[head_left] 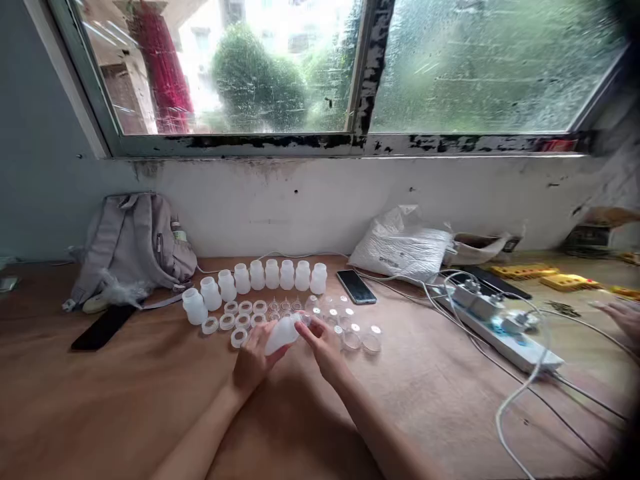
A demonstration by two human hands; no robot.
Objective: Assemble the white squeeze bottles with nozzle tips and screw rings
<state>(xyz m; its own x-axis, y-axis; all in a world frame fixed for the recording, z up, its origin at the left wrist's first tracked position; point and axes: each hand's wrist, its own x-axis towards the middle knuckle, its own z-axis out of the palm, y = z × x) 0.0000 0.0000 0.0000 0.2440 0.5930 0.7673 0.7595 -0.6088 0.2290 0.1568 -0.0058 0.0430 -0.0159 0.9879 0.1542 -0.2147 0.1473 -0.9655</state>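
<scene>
Now both hands, left hand [253, 360] and right hand [323, 347], clasp white bottle [281, 333].

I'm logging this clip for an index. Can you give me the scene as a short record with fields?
setting: brown table under a window
left hand: holds a white bottle on its side
right hand: fingers at the bottle's mouth
row behind: white bottles standing in an arc
in front of row: white rings, clear caps
left side: grey backpack, black phone
right side: phone, white bag, power strip with cables
far right: another person's hand
</scene>
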